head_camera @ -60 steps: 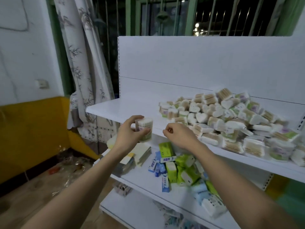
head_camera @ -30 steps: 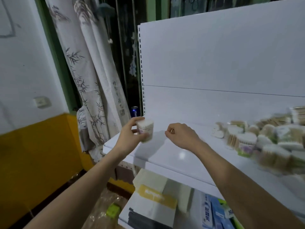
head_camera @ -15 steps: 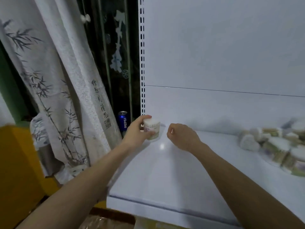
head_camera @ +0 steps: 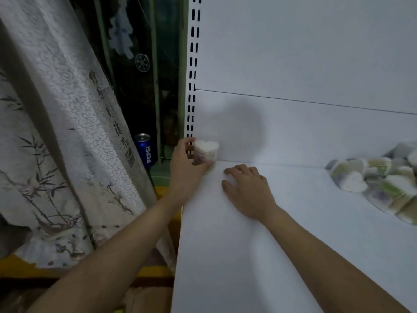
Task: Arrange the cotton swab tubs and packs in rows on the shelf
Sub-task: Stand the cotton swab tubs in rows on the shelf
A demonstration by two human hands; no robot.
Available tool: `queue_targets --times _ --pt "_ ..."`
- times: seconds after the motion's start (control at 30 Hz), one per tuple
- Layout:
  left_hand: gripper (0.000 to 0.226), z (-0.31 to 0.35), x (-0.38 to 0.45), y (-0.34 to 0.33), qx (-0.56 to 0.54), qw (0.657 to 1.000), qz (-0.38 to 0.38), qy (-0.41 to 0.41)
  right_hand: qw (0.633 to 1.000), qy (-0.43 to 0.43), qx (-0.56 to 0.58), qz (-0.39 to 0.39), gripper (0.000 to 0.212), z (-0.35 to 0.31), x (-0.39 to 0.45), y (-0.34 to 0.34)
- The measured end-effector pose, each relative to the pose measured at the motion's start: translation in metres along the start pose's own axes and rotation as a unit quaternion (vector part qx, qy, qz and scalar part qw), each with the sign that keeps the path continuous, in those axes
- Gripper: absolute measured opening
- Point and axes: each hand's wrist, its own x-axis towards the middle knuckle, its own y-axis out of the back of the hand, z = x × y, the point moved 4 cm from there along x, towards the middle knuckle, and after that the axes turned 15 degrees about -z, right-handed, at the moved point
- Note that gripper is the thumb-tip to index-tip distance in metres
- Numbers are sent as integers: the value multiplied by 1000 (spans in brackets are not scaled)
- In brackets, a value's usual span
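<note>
The left hand (head_camera: 185, 164) gripped a heart-shaped swab tub (head_camera: 206, 154), fingers curled round it, the tub standing upright in the shelf's (head_camera: 259, 256) back left corner, against the back panel (head_camera: 304, 53). Just right of the tub, the right hand (head_camera: 247, 188) lay palm down on the shelf, fingers loosely bent, holding nothing. Well right of the tub sat a blurred pile of tubs and packs (head_camera: 381, 184). Left of the tub, beyond the slotted upright (head_camera: 192, 86), stood a blue can (head_camera: 145, 150) marked PEPSI, beside a bamboo-print curtain (head_camera: 67, 132) bearing unreadable characters.
</note>
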Motion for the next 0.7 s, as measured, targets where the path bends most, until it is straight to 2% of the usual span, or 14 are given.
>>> queue_targets --times 0.2,0.37,0.47,0.57,0.63,0.7 --pt "71 -8 15 0 -5 1000 -11 7 1000 -5 3 24 37 3 -1 -1" --pt "75 -11 16 -1 -9 1000 -19 10 1000 0 5 12 37 3 0 -2" --pt "81 -5 11 3 61 998 16 -5 1000 5 13 9 36 3 0 -3" --pt "61 20 3 4 159 984 57 -58 997 -4 76 -1 33 7 1 0" --pt "41 43 -3 -5 211 973 32 -89 984 -18 175 1 29 13 -2 8" --pt "30 61 -7 -21 288 953 -27 -88 972 -34 233 11 22 22 -9 22"
